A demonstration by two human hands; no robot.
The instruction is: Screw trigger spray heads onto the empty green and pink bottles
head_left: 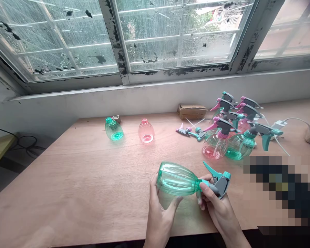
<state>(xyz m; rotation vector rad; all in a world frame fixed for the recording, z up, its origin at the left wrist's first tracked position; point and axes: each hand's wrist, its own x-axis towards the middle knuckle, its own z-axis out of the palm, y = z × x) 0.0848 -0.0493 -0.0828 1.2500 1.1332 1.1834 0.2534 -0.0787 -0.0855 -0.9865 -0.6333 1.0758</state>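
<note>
A clear green spray bottle (178, 179) lies sideways in the air above the table's front, its base to the left and its neck to the right. My left hand (160, 210) is curled around the base end, thumb underneath. At the neck, my right hand (215, 203) pinches the collar of the grey and teal trigger sprayer head (220, 184), which sits against the bottle's neck. How tightly the collar is seated I cannot tell.
Open green (114, 129) and pink (146, 131) bottles stand at the back. Loose trigger heads (191, 131) lie near a cardboard box (192, 112). Several bottles with sprayers (217, 143) crowd the right, by a white cable (299, 119). A pixelated patch hides the right front.
</note>
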